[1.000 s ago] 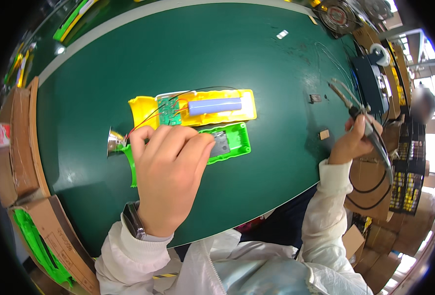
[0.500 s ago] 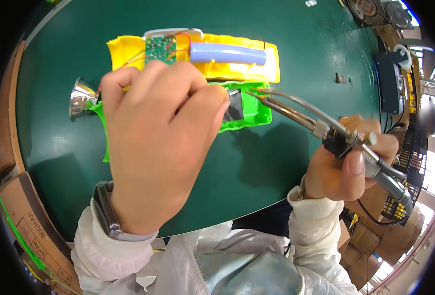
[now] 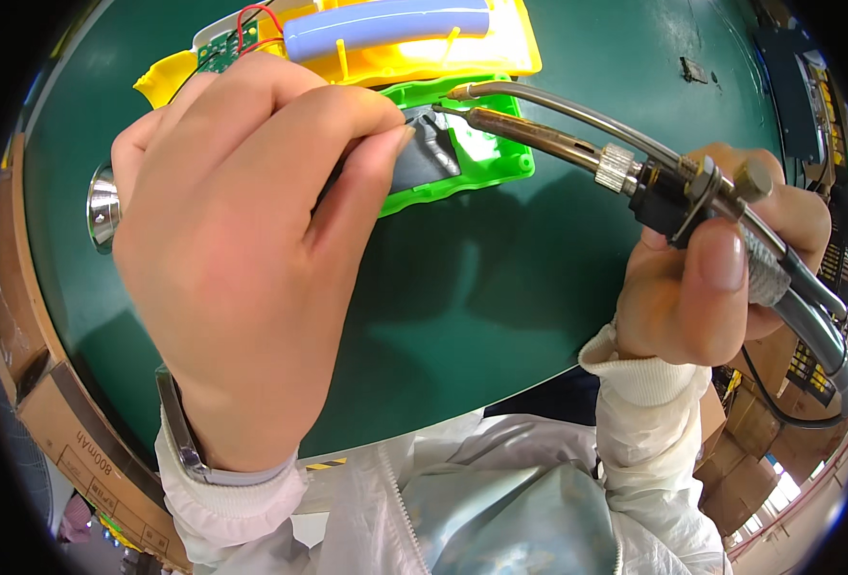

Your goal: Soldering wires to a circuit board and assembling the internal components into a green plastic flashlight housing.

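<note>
My right hand [image 3: 721,278] grips a soldering iron [image 3: 539,136] with a curved metal feed tube clamped alongside it. Its tip reaches over the green plastic shell [image 3: 496,165], just right of my left fingertips. A dark, shiny panel [image 3: 426,165] lies inside that shell. My left hand [image 3: 232,220] is closed in a pinch above the shell's left part; whatever sits between thumb and forefinger is too small or hidden to make out. Behind lies a yellow shell [image 3: 165,80] with a blue cylindrical battery [image 3: 385,29] and a green circuit board [image 3: 220,53] joined by red wires.
A silver cone-shaped reflector [image 3: 104,209] stands left of my left hand, partly covered by it. A small dark scrap [image 3: 693,70] lies far right on the green table [image 3: 424,355]. Cardboard boxes [image 3: 88,446] stand beyond the table's left edge.
The view has shifted, so the shells appear higher and larger. Relative to the green shell, the iron's tip has moved left over the dark panel, closer to my left fingertips. Both grips stay closed.
</note>
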Demonstrator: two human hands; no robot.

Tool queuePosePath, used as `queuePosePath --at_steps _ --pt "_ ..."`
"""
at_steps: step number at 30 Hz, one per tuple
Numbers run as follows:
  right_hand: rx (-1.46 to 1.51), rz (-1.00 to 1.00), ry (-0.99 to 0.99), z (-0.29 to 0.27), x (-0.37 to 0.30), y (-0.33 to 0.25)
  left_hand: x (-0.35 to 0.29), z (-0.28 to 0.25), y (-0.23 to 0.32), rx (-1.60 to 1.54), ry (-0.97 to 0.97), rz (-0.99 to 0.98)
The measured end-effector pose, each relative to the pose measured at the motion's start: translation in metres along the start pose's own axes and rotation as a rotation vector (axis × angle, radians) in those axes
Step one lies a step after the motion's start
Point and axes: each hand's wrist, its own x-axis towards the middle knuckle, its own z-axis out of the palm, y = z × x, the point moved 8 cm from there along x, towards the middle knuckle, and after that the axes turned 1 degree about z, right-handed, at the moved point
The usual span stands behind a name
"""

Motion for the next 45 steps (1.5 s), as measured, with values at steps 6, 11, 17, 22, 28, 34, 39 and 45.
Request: queuePosePath --at_steps 6,11,17,22,28,34,39,45 --pt "0.032 -0.138 -0.093 0.010 0.004 -0.003 0.001 0.000 -0.001 0.016 -0.008 -0.008" --pt "0.056 -0.163 -0.124 0.011 0.004 -0.003 0.004 0.000 0.006 0.101 -0.124 -0.082" --pt "0.060 -0.133 -0.122 0.012 0.002 -0.002 0.002 -0.001 0.001 0.027 -0.022 -0.025" --pt "0.056 -0.129 -0.132 0.013 0.001 -0.003 -0.003 -0.001 -0.003 0.046 -0.020 -0.020" --pt "0.039 -0.135 -0.133 0.013 0.002 -0.004 -0.001 -0.003 0.001 0.074 -0.010 0.040" --pt "0.018 -0.154 -0.171 0.015 0.002 -0.008 -0.001 -0.004 0.001 0.062 0.002 0.056" --pt "0.033 -0.164 -0.157 0.015 0.002 -0.007 0.000 -0.002 0.000 0.051 -0.009 0.035" --pt "0.057 -0.143 -0.152 0.012 0.003 -0.004 0.001 -0.002 0.001 0.032 -0.011 0.040"
